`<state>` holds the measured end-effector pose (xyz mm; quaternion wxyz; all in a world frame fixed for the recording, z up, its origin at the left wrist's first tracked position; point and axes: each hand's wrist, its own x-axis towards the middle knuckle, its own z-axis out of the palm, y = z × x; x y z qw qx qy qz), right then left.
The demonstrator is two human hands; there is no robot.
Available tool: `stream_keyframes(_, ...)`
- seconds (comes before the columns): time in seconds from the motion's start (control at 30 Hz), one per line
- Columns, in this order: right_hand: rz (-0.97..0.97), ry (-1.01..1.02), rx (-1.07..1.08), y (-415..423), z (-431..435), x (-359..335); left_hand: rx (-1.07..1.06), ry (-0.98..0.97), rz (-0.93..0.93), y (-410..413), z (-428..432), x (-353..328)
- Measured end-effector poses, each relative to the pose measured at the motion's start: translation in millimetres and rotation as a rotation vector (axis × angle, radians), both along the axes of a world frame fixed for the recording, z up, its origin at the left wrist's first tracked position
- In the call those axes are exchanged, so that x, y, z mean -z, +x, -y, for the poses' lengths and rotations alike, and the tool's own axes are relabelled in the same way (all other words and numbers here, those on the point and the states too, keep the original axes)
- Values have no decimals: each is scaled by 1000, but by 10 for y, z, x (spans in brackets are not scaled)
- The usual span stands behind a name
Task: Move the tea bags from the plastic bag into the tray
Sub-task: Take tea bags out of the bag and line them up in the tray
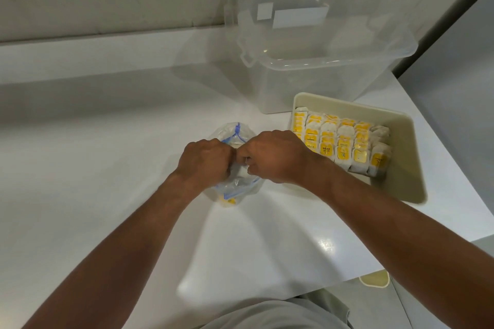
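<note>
A clear plastic bag (232, 189) with a blue zip strip lies on the white counter, with yellow-labelled tea bags showing at its near end. My left hand (205, 164) and my right hand (275, 157) meet over the bag, both pinching its plastic, knuckles almost touching. Most of the bag is hidden beneath them. To the right stands a cream tray (411, 157) holding several rows of tea bags (344, 145), white sachets with yellow labels, standing upright and packed toward its left side.
A large clear plastic storage box (315, 67) with its lid propped behind stands behind the tray. The white counter (107, 168) meets a tiled wall at the back. Its right edge runs just past the tray. A yellow-rimmed object (374, 278) lies on the floor below.
</note>
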<state>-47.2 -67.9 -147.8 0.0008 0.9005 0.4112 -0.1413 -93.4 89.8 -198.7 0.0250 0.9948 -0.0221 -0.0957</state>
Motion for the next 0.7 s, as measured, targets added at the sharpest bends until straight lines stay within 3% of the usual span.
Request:
stream_keyframes(0.07, 16, 49, 57, 27, 51, -20, -28, -173, -66, 31, -92, -32)
stream_keyframes(0.17, -24, 139, 170, 104, 133, -54, -146, -643, -183, 65, -222, -176)
stream_keyframes(0.27, -188, 243, 266, 165, 201, -91, -243, -1054, -300, 55, -282, -329)
stream_keyframes(0.33, -257, 300, 284, 174, 232, -112, -238, -1201, -366, 50, -308, -381)
stream_keyframes(0.43, -265, 358, 278, 187, 259, -90, -203, -1264, -422, 62, -311, -393)
stream_keyframes(0.6, -241, 357, 258, 201, 287, -90, -212, -1191, -422, 112, -247, -324)
stream_keyframes(0.63, -235, 352, 263, 198, 292, -97, -213, -1133, -412, 117, -219, -292)
stream_keyframes(0.7, -259, 352, 266, 195, 309, -124, -132, -809, -330, 138, -152, -219)
